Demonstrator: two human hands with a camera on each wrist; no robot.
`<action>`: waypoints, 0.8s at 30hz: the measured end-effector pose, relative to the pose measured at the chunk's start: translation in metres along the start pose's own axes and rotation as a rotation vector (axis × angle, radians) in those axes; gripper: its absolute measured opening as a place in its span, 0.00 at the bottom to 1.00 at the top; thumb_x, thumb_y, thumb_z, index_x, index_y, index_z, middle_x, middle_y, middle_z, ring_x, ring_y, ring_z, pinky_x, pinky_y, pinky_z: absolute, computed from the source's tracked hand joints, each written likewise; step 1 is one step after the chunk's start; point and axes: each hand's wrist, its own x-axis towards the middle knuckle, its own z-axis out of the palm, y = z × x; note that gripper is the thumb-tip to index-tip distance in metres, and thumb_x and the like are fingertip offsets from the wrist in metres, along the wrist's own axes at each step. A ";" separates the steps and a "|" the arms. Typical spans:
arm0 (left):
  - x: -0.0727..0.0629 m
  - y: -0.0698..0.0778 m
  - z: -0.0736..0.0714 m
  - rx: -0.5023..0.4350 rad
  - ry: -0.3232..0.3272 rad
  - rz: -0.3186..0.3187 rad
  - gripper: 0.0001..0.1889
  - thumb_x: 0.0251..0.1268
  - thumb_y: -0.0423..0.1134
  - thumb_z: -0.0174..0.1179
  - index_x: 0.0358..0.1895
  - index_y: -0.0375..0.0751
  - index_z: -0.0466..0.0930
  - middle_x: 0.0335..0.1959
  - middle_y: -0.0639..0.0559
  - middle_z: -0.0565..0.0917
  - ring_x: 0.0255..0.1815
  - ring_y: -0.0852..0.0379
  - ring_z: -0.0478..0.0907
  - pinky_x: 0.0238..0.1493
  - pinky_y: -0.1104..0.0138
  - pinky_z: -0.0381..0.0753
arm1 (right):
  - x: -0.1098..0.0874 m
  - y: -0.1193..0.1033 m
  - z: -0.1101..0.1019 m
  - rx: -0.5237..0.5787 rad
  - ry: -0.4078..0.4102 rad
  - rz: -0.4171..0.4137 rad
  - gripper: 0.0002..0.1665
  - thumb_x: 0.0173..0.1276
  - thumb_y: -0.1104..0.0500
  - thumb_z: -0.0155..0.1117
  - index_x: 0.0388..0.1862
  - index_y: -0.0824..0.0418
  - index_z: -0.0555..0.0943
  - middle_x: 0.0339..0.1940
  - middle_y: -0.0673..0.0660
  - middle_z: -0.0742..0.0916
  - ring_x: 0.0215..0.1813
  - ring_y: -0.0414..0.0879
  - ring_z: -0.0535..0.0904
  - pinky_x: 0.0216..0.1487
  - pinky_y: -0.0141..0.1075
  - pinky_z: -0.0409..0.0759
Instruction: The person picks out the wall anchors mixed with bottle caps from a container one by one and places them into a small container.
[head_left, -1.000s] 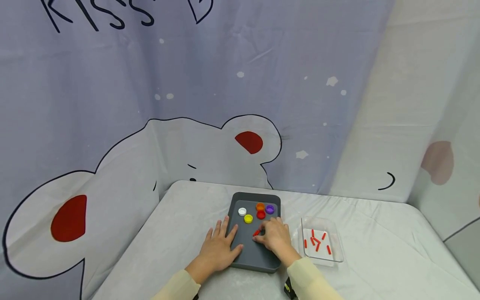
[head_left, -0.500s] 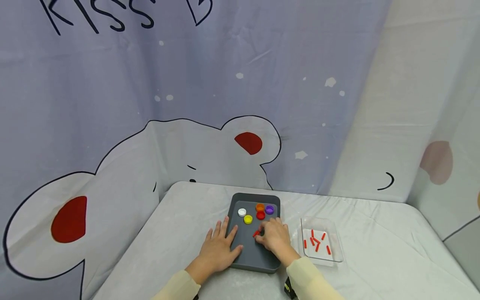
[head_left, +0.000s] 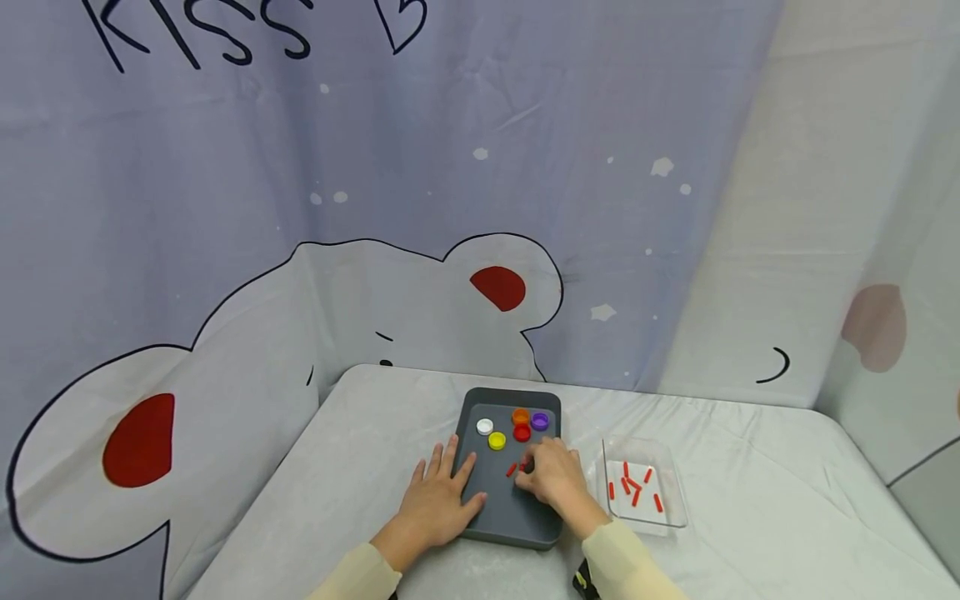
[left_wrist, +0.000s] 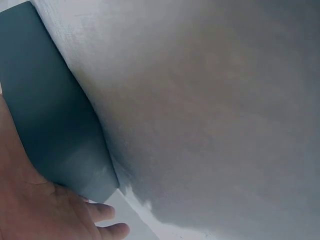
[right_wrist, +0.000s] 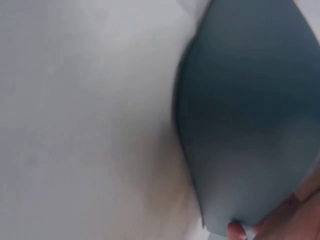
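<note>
A grey tray [head_left: 502, 517] lies on the white-covered table. Fingers spread, my left hand [head_left: 433, 500] rests over its left edge; in the left wrist view the palm [left_wrist: 35, 210] is beside the tray's side. My right hand [head_left: 553, 473] is low over the middle of the tray, thumb and index finger pinching a small red stick [head_left: 522, 467], mostly hidden by the fingers. Just left of those fingertips another red stick [head_left: 512, 470] lies slanted on the tray. Toward the far end sit white [head_left: 485, 427], yellow [head_left: 497, 441], orange [head_left: 521, 416], red [head_left: 522, 433] and purple [head_left: 540, 422] round caps.
To the right of the tray stands a clear plastic box [head_left: 678, 500] with several red sticks [head_left: 636, 497] scattered inside. A printed cloth [head_left: 420, 300] hangs behind the table's far edge.
My right hand has shifted slightly right, leaving one red stick on the tray, with a second now showing at the fingertips. The left hand has stayed in place.
</note>
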 end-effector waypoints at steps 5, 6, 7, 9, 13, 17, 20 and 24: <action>0.001 0.000 0.001 -0.004 0.000 -0.001 0.37 0.75 0.65 0.46 0.79 0.48 0.63 0.83 0.40 0.48 0.82 0.34 0.46 0.74 0.37 0.52 | -0.004 0.004 -0.006 0.034 0.048 -0.048 0.08 0.50 0.53 0.75 0.29 0.53 0.85 0.29 0.49 0.79 0.40 0.50 0.75 0.40 0.44 0.67; 0.001 0.000 0.001 0.000 -0.003 -0.003 0.37 0.75 0.65 0.45 0.79 0.48 0.62 0.83 0.40 0.48 0.82 0.35 0.46 0.74 0.37 0.51 | -0.005 0.005 -0.008 0.040 0.062 -0.060 0.08 0.50 0.53 0.76 0.29 0.53 0.85 0.29 0.49 0.79 0.40 0.49 0.75 0.40 0.44 0.67; 0.001 0.000 0.001 0.001 -0.003 -0.004 0.37 0.75 0.66 0.45 0.79 0.49 0.62 0.83 0.40 0.48 0.82 0.35 0.46 0.74 0.37 0.51 | -0.007 0.005 -0.009 0.047 0.075 -0.071 0.09 0.50 0.54 0.75 0.30 0.53 0.86 0.29 0.49 0.79 0.40 0.49 0.75 0.40 0.44 0.67; 0.001 0.000 0.002 0.004 -0.002 -0.005 0.38 0.74 0.66 0.45 0.79 0.49 0.62 0.83 0.40 0.48 0.82 0.35 0.46 0.74 0.37 0.52 | -0.009 0.006 -0.012 0.068 0.099 -0.087 0.08 0.51 0.54 0.75 0.31 0.53 0.86 0.29 0.49 0.80 0.39 0.48 0.75 0.41 0.43 0.68; 0.002 0.000 0.003 0.008 0.003 -0.007 0.37 0.74 0.66 0.45 0.79 0.49 0.62 0.83 0.40 0.48 0.82 0.35 0.46 0.74 0.37 0.52 | -0.014 0.007 -0.018 0.130 0.135 -0.109 0.08 0.53 0.56 0.76 0.31 0.53 0.87 0.30 0.50 0.82 0.40 0.48 0.75 0.42 0.44 0.69; 0.002 0.000 0.003 0.004 0.011 -0.008 0.37 0.74 0.65 0.46 0.79 0.48 0.63 0.83 0.40 0.49 0.82 0.35 0.47 0.74 0.37 0.52 | -0.017 0.010 -0.023 0.189 0.136 -0.100 0.07 0.54 0.57 0.78 0.32 0.52 0.87 0.30 0.49 0.82 0.41 0.47 0.76 0.46 0.46 0.71; 0.001 0.000 0.002 0.000 0.018 -0.007 0.38 0.74 0.65 0.47 0.78 0.48 0.63 0.83 0.39 0.49 0.82 0.35 0.48 0.74 0.37 0.53 | -0.019 0.012 -0.028 0.227 0.122 -0.076 0.07 0.56 0.57 0.78 0.33 0.50 0.87 0.31 0.47 0.82 0.41 0.46 0.76 0.48 0.47 0.72; 0.000 0.000 0.002 0.000 0.024 -0.005 0.38 0.73 0.65 0.47 0.78 0.47 0.64 0.83 0.39 0.50 0.81 0.34 0.48 0.74 0.37 0.53 | -0.022 0.016 -0.037 0.276 0.111 -0.060 0.07 0.56 0.58 0.77 0.34 0.51 0.88 0.32 0.47 0.82 0.39 0.44 0.75 0.44 0.43 0.74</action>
